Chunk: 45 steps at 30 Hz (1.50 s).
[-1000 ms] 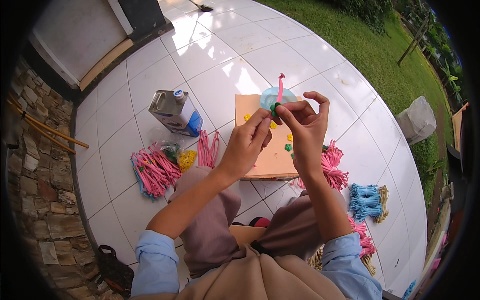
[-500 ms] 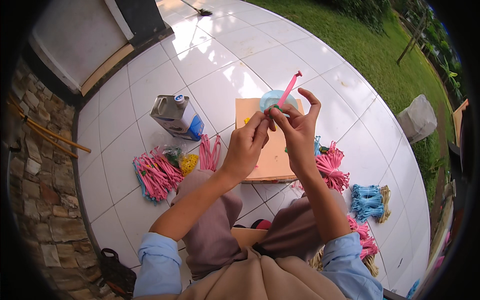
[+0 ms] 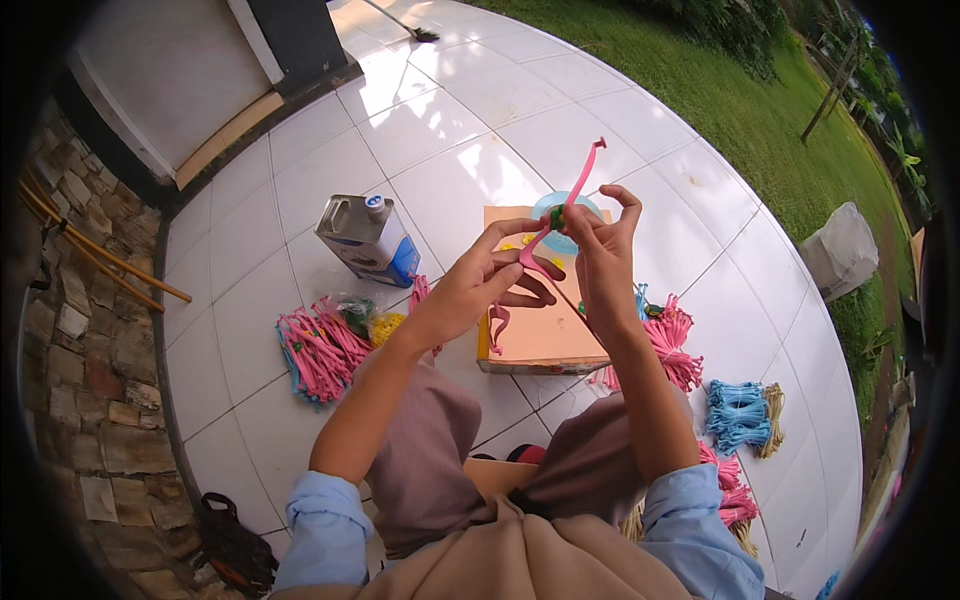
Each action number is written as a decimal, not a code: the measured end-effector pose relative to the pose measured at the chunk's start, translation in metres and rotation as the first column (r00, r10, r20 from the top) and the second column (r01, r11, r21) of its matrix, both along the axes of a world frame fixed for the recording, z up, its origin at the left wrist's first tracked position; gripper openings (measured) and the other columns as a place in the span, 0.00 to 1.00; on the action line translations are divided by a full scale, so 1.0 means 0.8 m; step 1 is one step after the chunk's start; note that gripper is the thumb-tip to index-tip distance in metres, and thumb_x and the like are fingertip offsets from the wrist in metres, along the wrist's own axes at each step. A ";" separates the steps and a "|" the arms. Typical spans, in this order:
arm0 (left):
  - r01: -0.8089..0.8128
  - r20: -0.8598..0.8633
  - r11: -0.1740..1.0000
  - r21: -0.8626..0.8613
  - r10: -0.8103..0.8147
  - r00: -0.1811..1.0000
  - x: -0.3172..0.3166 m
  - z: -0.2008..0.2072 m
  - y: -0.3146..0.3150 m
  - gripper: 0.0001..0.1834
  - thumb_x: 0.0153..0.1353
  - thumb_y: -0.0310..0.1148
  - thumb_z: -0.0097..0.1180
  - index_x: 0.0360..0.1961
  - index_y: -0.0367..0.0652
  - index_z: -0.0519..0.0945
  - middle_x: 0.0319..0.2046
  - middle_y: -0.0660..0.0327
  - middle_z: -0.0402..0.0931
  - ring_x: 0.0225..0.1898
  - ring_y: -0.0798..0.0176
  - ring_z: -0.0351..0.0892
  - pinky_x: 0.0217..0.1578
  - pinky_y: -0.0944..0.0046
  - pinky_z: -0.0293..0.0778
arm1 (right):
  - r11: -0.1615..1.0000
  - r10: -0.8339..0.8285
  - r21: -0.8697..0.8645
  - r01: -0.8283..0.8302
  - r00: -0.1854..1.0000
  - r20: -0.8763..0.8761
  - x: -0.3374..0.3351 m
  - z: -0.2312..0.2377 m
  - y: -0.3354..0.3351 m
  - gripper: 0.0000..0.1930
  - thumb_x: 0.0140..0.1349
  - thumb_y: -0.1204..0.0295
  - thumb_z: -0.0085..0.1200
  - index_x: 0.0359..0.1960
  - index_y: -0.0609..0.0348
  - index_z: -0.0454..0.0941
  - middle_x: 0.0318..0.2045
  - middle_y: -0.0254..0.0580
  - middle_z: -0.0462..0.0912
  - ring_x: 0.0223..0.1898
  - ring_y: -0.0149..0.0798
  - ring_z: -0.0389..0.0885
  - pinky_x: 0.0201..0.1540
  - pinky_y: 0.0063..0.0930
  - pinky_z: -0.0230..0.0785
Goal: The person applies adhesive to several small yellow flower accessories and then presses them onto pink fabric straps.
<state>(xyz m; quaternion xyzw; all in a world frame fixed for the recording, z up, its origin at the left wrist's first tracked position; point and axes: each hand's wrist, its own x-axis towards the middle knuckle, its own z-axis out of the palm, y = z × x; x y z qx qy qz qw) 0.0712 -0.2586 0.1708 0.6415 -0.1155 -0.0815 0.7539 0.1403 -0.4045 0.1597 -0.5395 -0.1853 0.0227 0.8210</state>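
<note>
In front of me, my right hand [image 3: 603,250] pinches a thin pink strap [image 3: 582,181] between thumb and forefinger; its other fingers are raised. A small green piece [image 3: 557,216] sits around the strap at these fingertips. The strap's flared upper end points up and away, while its lower end curves down beside my left hand [image 3: 475,285]. That hand has its fingers apart, touching or nearly touching the lower end. Another pink strip [image 3: 498,328] shows below the left hand; whether it touches the hand I cannot tell. Under both hands is a tan board-topped box [image 3: 545,335].
A light blue bowl [image 3: 580,208] and small yellow pieces [image 3: 528,240] are on the board. Left of it stand a metal can [image 3: 366,240], pink strap bundles [image 3: 318,345] and a bag of yellow pieces [image 3: 386,327]. Pink [image 3: 673,345] and blue bundles [image 3: 738,415] lie right.
My left hand has loosened from its pinch at the green piece and moved down and left. The strap's lower part now shows between the hands. The view has shifted slightly.
</note>
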 end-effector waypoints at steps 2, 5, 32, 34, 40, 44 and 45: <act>-0.018 0.020 1.000 -0.008 0.018 1.000 0.000 0.008 0.019 0.16 0.66 0.27 0.33 0.55 0.41 0.53 0.46 0.47 0.70 0.43 0.56 0.76 0.47 0.58 0.75 | 0.992 0.119 -0.024 -0.122 0.989 -0.091 0.005 0.008 -0.002 0.24 0.66 0.56 0.36 0.54 0.59 0.46 0.48 0.56 0.72 0.50 0.42 0.70 0.53 0.32 0.58; -0.109 0.056 0.978 -0.179 0.121 0.991 0.005 0.023 0.032 0.11 0.65 0.26 0.34 0.49 0.42 0.56 0.48 0.40 0.68 0.44 0.50 0.76 0.48 0.53 0.74 | 0.991 0.135 0.038 -0.130 0.969 -0.209 0.026 -0.010 -0.018 0.18 0.65 0.72 0.34 0.54 0.59 0.47 0.54 0.59 0.66 0.55 0.45 0.67 0.61 0.35 0.54; -0.450 0.535 0.663 0.598 0.087 0.840 -0.006 -0.010 0.068 0.10 0.62 0.32 0.47 0.39 0.37 0.75 0.22 0.58 0.70 0.21 0.66 0.69 0.26 0.68 0.67 | 0.788 0.333 -0.583 -0.196 0.933 0.137 -0.005 0.035 -0.028 0.29 0.51 0.71 0.61 0.53 0.56 0.60 0.24 0.37 0.77 0.28 0.28 0.76 0.35 0.22 0.68; -0.520 0.537 0.688 0.506 0.221 0.814 -0.003 -0.011 0.067 0.09 0.63 0.31 0.45 0.39 0.38 0.75 0.21 0.62 0.69 0.20 0.72 0.66 0.22 0.72 0.64 | 0.872 0.252 -0.460 -0.169 0.959 0.127 0.000 0.032 -0.033 0.27 0.50 0.73 0.61 0.51 0.57 0.63 0.27 0.37 0.76 0.28 0.28 0.75 0.32 0.21 0.68; -0.590 0.558 0.696 0.410 0.320 0.766 0.004 -0.015 0.061 0.06 0.61 0.28 0.48 0.38 0.37 0.71 0.25 0.63 0.71 0.22 0.73 0.68 0.24 0.73 0.66 | 0.963 0.097 -0.260 -0.067 0.990 0.102 0.007 0.031 -0.028 0.21 0.52 0.76 0.59 0.47 0.61 0.66 0.27 0.37 0.75 0.28 0.27 0.74 0.28 0.19 0.67; -0.547 0.424 0.733 0.404 0.380 0.822 0.008 -0.022 0.066 0.08 0.60 0.30 0.51 0.39 0.41 0.68 0.27 0.65 0.72 0.23 0.77 0.66 0.23 0.76 0.63 | 0.985 -0.022 -0.169 0.042 0.992 0.123 0.012 0.027 -0.032 0.20 0.52 0.77 0.58 0.47 0.63 0.65 0.27 0.38 0.77 0.27 0.27 0.74 0.29 0.19 0.66; -0.547 0.423 0.733 0.405 0.380 0.823 0.008 -0.023 0.067 0.08 0.60 0.30 0.51 0.39 0.41 0.68 0.27 0.65 0.72 0.23 0.77 0.66 0.23 0.76 0.63 | 0.984 -0.060 -0.155 0.083 0.988 0.145 0.012 0.026 -0.033 0.21 0.52 0.78 0.58 0.47 0.62 0.65 0.28 0.39 0.78 0.27 0.27 0.74 0.29 0.19 0.66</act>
